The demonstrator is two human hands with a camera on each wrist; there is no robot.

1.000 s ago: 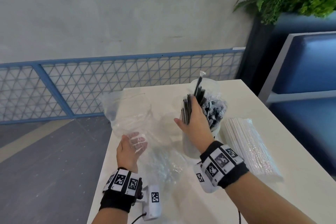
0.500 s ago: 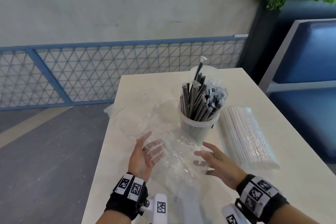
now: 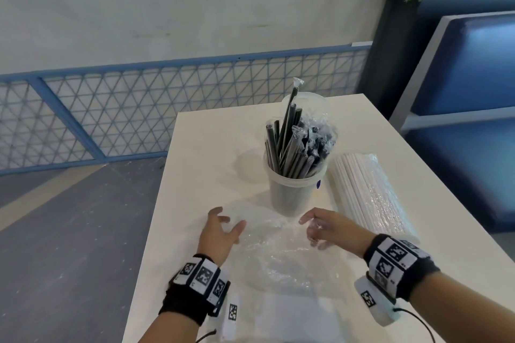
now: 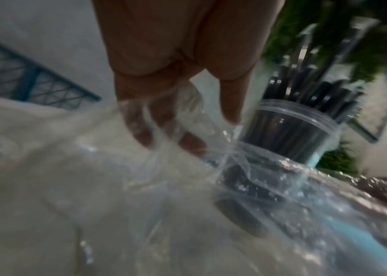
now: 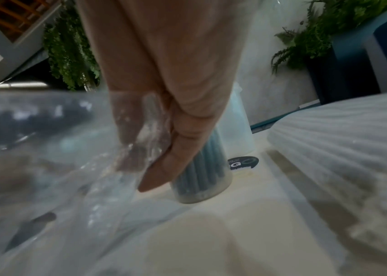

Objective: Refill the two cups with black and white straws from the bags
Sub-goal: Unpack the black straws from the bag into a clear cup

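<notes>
A clear cup packed with black straws stands mid-table, also seen in the left wrist view and the right wrist view. Behind it stands a second clear cup, with no straws visible in it. A sealed bag of white straws lies to the right. An empty crumpled clear bag lies between my hands. My left hand touches its left edge with loosely spread fingers under the film. My right hand pinches the film between thumb and fingers.
The white table drops off to grey floor on the left. A blue mesh railing runs behind it. A blue bench and a dark planter with ferns stand at the right.
My right hand let go of the black straws in the cup and came down to the empty bag. Both hands now lie lower, on the crumpled film near the front.
</notes>
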